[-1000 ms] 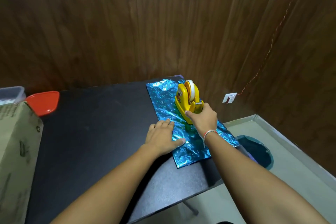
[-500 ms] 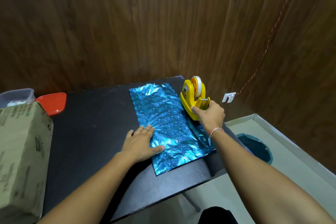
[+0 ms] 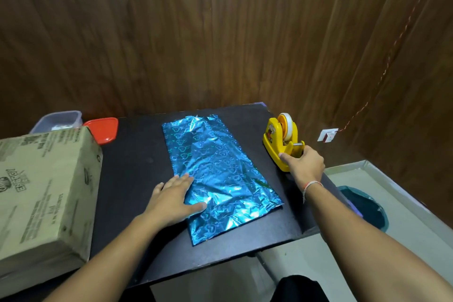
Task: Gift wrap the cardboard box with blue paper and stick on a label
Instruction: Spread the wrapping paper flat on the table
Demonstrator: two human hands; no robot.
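Blue wrapping paper (image 3: 215,174): one sheet, metallic foil finish, printed with small heart outlines, creased and glinting; laid flat at the middle of the black table (image 3: 137,164), long axis running away from the person.

Left hand (image 3: 175,197): palm down, fingers straight, pressing the sheet's left edge near the front.

Right hand (image 3: 304,164): thumb and fingers curled round the front end of the yellow tape dispenser (image 3: 282,141), which stands on the table's right edge, apart from the sheet.

Cardboard box (image 3: 44,191): printed, unwrapped, at far left of the table.

Red lid (image 3: 103,129) and clear plastic container (image 3: 57,120): behind the box.
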